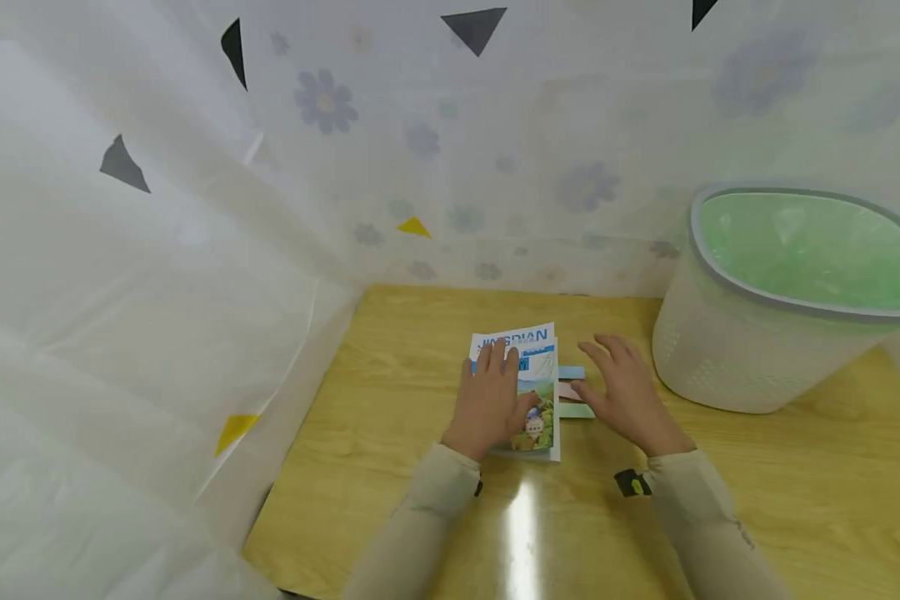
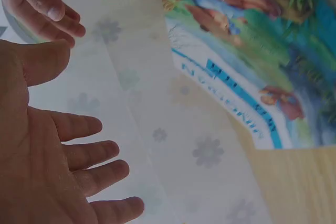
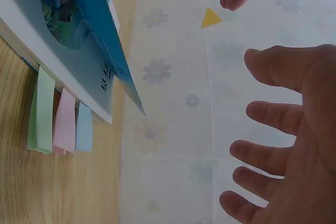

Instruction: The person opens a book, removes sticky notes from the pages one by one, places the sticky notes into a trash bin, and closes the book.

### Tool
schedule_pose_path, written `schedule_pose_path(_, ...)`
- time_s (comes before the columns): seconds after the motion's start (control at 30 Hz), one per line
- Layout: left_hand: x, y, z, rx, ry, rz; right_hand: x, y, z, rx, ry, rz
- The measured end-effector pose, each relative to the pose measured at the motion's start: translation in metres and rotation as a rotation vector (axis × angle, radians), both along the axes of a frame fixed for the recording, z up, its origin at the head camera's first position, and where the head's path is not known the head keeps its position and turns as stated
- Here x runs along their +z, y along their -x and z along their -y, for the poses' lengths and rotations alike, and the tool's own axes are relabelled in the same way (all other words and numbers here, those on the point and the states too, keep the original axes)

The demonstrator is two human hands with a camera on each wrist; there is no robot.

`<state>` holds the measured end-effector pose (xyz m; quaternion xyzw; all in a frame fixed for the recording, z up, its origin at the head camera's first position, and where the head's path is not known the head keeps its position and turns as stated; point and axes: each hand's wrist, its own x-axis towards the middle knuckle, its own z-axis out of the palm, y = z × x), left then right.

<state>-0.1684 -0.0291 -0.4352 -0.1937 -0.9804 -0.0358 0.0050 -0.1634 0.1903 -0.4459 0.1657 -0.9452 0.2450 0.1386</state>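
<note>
A thin book (image 1: pixel 538 385) with a colourful illustrated cover and blue lettering lies on the wooden table. From its right edge stick out a blue tab (image 1: pixel 572 372), a pink tab (image 1: pixel 567 390) and a green tab (image 1: pixel 577 411). In the right wrist view the front cover (image 3: pixel 107 30) stands partly lifted from the pages. My left hand (image 1: pixel 487 404) hovers over the book, hiding its left part; its fingers are extended, holding nothing. To the right of the tabs is my right hand (image 1: pixel 633 404), fingers spread and apart from the book in the right wrist view (image 3: pixel 304 145).
A large pale basket (image 1: pixel 727 358) with a grey rim and green inside stands at the right rear of the table (image 1: pixel 390 375). White sheeting with flower prints (image 1: pixel 326 102) hangs behind, and plain white sheeting (image 1: pixel 120 333) runs along the left.
</note>
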Motion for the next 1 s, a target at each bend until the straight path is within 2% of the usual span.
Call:
schedule_pose_path(0.07,-0.010,-0.003,-0.002,0.001,-0.025,0.020,-0.002,0.000,-0.001,-0.007,0.008,0.034)
schedule_pose_path(0.27,-0.045,-0.018,-0.005,-0.023,-0.028,0.035,-0.016,-0.003,-0.006,-0.029,0.086,0.173)
schedule_pose_path(0.4,-0.065,-0.025,-0.002,-0.001,-0.100,0.102,-0.027,-0.002,-0.006,-0.046,0.108,0.181)
schedule_pose_path(0.53,-0.078,-0.026,0.005,0.020,-0.135,0.138,-0.034,0.003,-0.003,-0.046,0.121,0.203)
schedule_pose_path(0.63,-0.085,-0.026,0.011,0.034,-0.115,0.142,-0.037,0.008,-0.001,-0.044,0.127,0.242)
schedule_pose_path(0.8,-0.089,-0.023,0.014,0.095,-0.108,0.146,-0.043,0.018,0.004,-0.055,0.163,0.252)
schedule_pose_path(1.0,-0.089,-0.019,0.012,0.139,-0.094,0.151,-0.049,0.035,0.012,-0.120,0.254,0.368)
